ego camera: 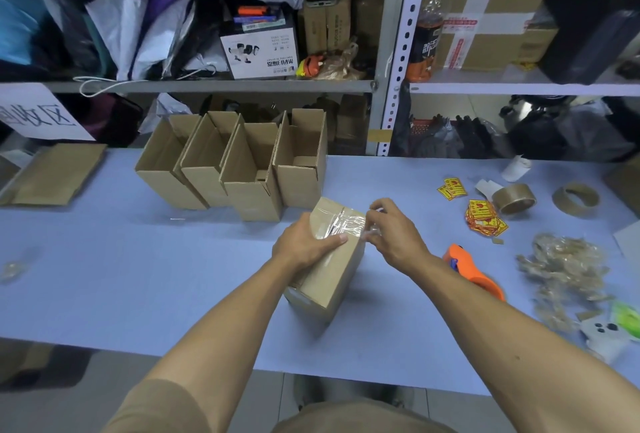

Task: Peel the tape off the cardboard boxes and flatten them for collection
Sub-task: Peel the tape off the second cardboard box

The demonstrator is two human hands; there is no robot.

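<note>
Blue table [138, 277] fills most of the view, metal shelving [394, 52] behind it packed with bags, boxes and a bottle. Four open boxes [242, 169] stand in a row at the table's far middle, flaps up, touching side by side. Flat cardboard [52, 173] lies at far left, under a white paper sign [38, 114]. Heap of peeled tape scraps [564, 266] at right, near the edge. Sealed box [329, 259] sits mid-table, tilted, just in front of the open row, clear tape [349, 225] shiny across its top end.

Left hand [308, 242] grips the box's top left side, fingers wrapped over the edge, thumb lying across the taped face. Right hand [394, 228] is at the box's top right corner, fingertips pinched together on the clear tape end there; a bit of film shows crumpled under the fingers. How much tape is lifted, can't tell.

Orange cutter [474, 270] lies just right of the right forearm. Two brown tape rolls [512, 199] at far right, side by side, apart. Yellow-red stickers [481, 218] in two small piles left of the rolls. White phone [602, 335] at the right edge, partly under a green item. Small clear scrap [12, 268] at far left.
</note>
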